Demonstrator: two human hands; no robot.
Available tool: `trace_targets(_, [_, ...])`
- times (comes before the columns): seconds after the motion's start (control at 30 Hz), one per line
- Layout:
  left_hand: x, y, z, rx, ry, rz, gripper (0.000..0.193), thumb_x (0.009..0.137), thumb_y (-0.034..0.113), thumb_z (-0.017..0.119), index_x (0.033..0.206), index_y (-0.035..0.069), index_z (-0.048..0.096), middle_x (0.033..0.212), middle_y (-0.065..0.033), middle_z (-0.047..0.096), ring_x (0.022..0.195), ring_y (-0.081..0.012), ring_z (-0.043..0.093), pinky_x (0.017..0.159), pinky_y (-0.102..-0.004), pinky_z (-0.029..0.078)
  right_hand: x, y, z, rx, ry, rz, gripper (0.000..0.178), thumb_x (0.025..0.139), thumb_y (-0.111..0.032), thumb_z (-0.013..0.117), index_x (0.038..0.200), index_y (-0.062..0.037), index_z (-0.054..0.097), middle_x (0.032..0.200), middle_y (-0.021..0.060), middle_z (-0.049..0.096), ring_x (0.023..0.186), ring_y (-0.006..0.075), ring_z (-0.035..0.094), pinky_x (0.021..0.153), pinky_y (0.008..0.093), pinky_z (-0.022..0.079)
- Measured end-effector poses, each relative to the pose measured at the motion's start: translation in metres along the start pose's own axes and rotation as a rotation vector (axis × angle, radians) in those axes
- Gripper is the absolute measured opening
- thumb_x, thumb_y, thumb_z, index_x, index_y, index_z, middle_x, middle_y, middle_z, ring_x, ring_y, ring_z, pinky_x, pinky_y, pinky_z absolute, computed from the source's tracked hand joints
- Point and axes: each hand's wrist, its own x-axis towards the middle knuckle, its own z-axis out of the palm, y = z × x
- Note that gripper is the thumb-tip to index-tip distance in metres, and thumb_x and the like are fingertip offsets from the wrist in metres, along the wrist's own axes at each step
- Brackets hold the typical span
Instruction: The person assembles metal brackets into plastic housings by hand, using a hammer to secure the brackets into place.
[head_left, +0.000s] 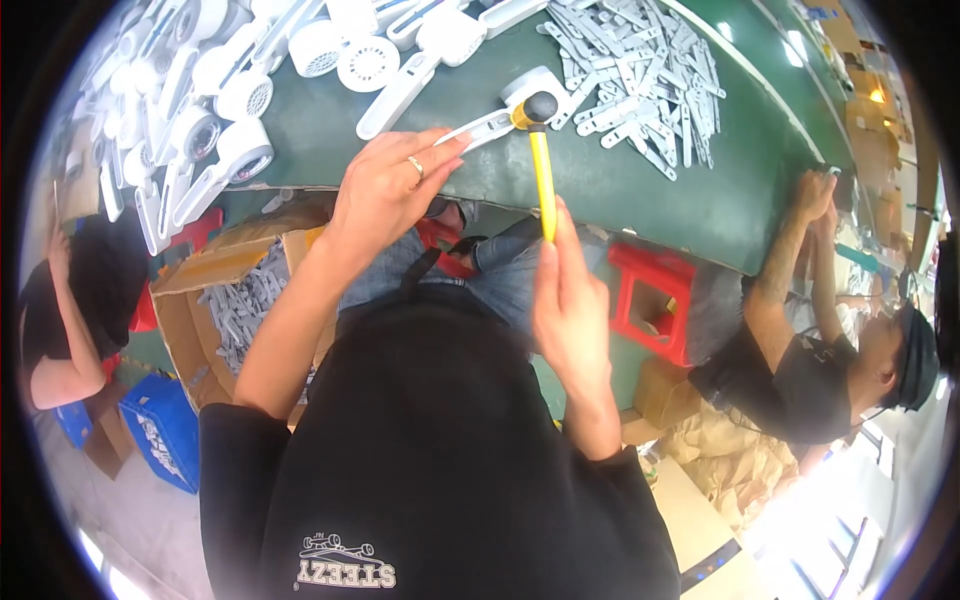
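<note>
At the edge of the green table [720, 210], in front of the torso: left hand [385, 190], ring on one finger, pinches a white long-handled part [485, 128] by its handle, fingers closed. Part is just above the tabletop or resting on it, can't tell; handle end toward the person, round end away. Right hand [575, 315] is wrapped around the lower end of the yellow handle of a mallet [544, 185], dark head up over the part near its round end; contact unclear.

Upper left of table: big heap of white round-headed parts [365, 65]. Upper right: loose pile of flat grey strips [650, 85], near the part. Below table edge, left: open cardboard box [185, 275] with grey pieces [245, 310] inside. Blue crate [160, 430] on floor, lower left. Red stool [680, 300] right of the legs. Co-workers at far left [90, 275] and right [785, 375].
</note>
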Motion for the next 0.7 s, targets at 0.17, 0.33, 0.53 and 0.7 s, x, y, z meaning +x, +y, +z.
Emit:
trace_targets(0.17, [-0.009, 0.0, 0.002, -0.014, 0.021, -0.102, 0.049, 0.089, 0.01, 0.082, 0.136, 0.011, 0.068, 0.115, -0.0087, 0.078, 0.097, -0.031, 0.072, 0.086, -0.0391, 0.058, -0.023, -0.012, -0.006, 0.047, 0.067, -0.293, 0.053, 0.108, -0.008, 0.051, 0.16, -0.002, 0.042, 0.107, 0.0232, 0.075, 0.085, 0.034, 0.07, 0.075, 0.0413, 0.057])
trace_targets(0.33, [0.005, 0.012, 0.0, -0.094, -0.01, -0.347, 0.073, 0.092, 0.017, 0.082, 0.154, 0.011, 0.045, 0.114, -0.0095, 0.079, 0.104, -0.0358, 0.071, 0.087, -0.0433, 0.057, -0.005, 0.003, 0.005, 0.021, -0.09, -0.193, 0.055, 0.108, -0.014, 0.054, 0.16, -0.0052, 0.04, 0.102, 0.0283, 0.073, 0.086, 0.0474, 0.073, 0.075, 0.0514, 0.059])
trace_targets(0.53, [0.013, 0.056, 0.009, -0.309, -0.04, -0.638, 0.06, 0.099, 0.017, 0.073, 0.15, 0.003, 0.044, 0.099, -0.016, 0.077, 0.07, -0.0237, 0.072, 0.066, -0.0358, 0.057, 0.001, 0.013, -0.016, 0.257, 0.153, 0.005, 0.067, 0.096, -0.027, 0.082, 0.154, -0.005, 0.054, 0.069, -0.0062, 0.052, 0.06, 0.0031, 0.047, 0.056, 0.0239, 0.042])
trace_targets(0.7, [0.004, 0.085, 0.051, -1.148, 0.027, -1.058, 0.04, 0.109, 0.018, 0.061, 0.138, -0.005, 0.045, 0.111, -0.0152, 0.073, 0.088, -0.0185, 0.073, 0.072, -0.0303, 0.06, 0.043, 0.031, -0.004, 0.587, -0.067, 0.225, 0.057, 0.096, -0.028, 0.082, 0.142, -0.0021, 0.062, 0.069, -0.0047, 0.06, 0.049, 0.0048, 0.051, 0.042, 0.0245, 0.041])
